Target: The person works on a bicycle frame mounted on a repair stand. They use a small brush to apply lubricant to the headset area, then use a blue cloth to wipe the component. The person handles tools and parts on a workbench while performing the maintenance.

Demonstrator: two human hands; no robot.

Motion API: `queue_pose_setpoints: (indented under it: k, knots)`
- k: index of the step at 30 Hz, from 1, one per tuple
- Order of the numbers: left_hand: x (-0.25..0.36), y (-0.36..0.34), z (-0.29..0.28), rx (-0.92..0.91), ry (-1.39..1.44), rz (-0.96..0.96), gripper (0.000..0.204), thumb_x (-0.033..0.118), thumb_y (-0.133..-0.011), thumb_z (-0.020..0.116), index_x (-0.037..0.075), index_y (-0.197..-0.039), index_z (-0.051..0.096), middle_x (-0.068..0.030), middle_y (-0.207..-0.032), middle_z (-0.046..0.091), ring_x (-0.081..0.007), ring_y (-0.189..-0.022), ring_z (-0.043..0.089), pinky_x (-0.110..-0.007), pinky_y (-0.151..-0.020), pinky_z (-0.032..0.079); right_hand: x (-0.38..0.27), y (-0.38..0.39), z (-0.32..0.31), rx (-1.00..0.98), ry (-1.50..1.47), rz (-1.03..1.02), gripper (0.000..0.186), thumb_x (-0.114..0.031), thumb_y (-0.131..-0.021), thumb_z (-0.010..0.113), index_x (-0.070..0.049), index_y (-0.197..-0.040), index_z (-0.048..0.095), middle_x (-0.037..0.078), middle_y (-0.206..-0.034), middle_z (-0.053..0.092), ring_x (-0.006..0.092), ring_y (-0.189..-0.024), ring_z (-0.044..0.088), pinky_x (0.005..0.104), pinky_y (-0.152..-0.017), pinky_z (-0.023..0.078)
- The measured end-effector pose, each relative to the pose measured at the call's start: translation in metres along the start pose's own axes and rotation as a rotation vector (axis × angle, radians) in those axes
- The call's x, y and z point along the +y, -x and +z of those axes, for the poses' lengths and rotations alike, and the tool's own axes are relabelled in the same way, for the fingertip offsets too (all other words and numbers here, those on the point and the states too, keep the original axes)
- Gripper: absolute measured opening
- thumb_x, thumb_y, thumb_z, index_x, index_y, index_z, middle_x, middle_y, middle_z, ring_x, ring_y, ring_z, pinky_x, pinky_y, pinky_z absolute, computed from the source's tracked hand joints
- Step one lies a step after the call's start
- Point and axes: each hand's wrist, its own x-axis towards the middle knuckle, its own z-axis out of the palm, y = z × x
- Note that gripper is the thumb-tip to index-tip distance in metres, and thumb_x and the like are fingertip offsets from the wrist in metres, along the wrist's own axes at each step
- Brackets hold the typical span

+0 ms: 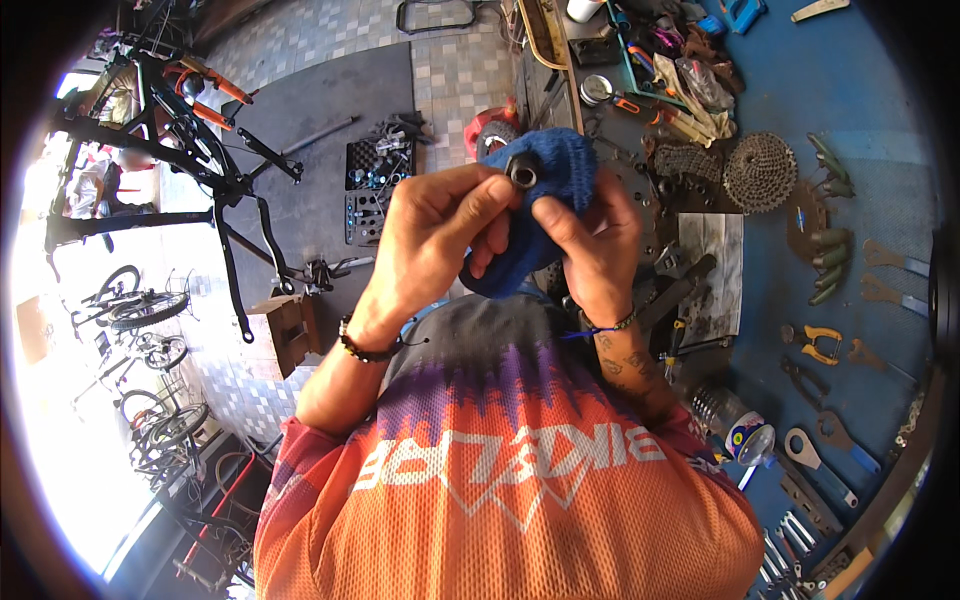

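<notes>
In front of my chest, a small black ring-shaped part [521, 162] with a metallic inner edge rests against a blue cloth [568, 155]. My left hand [435, 220] pinches the ring at its left side between thumb and fingers. My right hand [603, 245] is closed on the cloth, its thumb pressing the fabric just below and right of the ring. Folds of the cloth hide part of the right fingers. The lower end of the cloth hangs between both hands.
A black bicycle frame [220, 185] with orange fork legs stands left. A compartment tray of small parts [365, 215] lies on the dark mat [330, 90]. On the right, the blue workbench [860, 160] bears a cassette [760, 173], yellow-handled pliers [824, 344], wrenches and a plastic bottle [735, 425].
</notes>
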Motion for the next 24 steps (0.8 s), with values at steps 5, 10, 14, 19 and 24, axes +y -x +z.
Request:
queue_pose_setpoints:
  k: [5,10,14,19,24]
  knots:
    - [0.003,0.005,0.001,-0.045,-0.25,-0.015,0.026,0.021,-0.107,0.061,-0.001,-0.097,0.072,-0.0008,-0.065,0.063,-0.0058,-0.054,0.056,-0.025,-0.05,0.044,-0.019,-0.014,-0.018,-0.222,0.235,0.118,0.033,-0.003,-0.087,0.084,0.002,-0.116,0.07,0.007,-0.104,0.077,0.01,-0.095,0.071,0.0265,-0.086,0.057]
    - [0.016,0.001,-0.017,-0.23,-0.458,0.026,0.021,0.013,-0.101,0.061,-0.003,-0.092,0.072,-0.0053,-0.063,0.063,-0.0114,-0.056,0.062,-0.03,-0.054,0.048,-0.033,-0.037,-0.042,-0.536,0.533,0.15,0.033,-0.008,-0.088,0.083,0.0,-0.117,0.071,0.004,-0.105,0.077,0.0081,-0.096,0.07,0.0259,-0.085,0.055]
    - [0.025,-0.007,-0.033,-0.397,-0.552,0.043,0.023,0.017,-0.1,0.063,-0.003,-0.092,0.073,-0.0044,-0.062,0.062,-0.0105,-0.057,0.059,-0.029,-0.054,0.045,-0.028,-0.042,-0.041,-0.65,0.402,0.287,0.035,-0.011,-0.089,0.083,0.0,-0.12,0.069,0.003,-0.105,0.074,0.0081,-0.099,0.067,0.0271,-0.089,0.054]
    - [0.004,-0.019,-0.044,-0.248,-0.066,-0.107,0.036,0.034,-0.103,0.066,-0.001,-0.103,0.074,-0.0035,-0.071,0.068,-0.0121,-0.061,0.06,-0.029,-0.052,0.046,-0.011,-0.025,-0.038,-0.399,0.235,0.198,0.036,-0.008,-0.087,0.081,-0.001,-0.119,0.067,0.0,-0.102,0.072,0.007,-0.093,0.065,0.025,-0.085,0.053]
    - [-0.092,-0.027,-0.041,-0.259,-0.208,-0.033,0.072,0.048,-0.095,0.074,-0.001,-0.144,0.055,-0.0173,-0.131,0.066,-0.0209,-0.119,0.06,-0.039,-0.105,0.047,-0.008,-0.027,-0.037,-0.201,0.01,0.145,0.038,-0.007,-0.086,0.079,-0.002,-0.122,0.066,-0.001,-0.102,0.069,0.0049,-0.09,0.062,0.0228,-0.083,0.051]
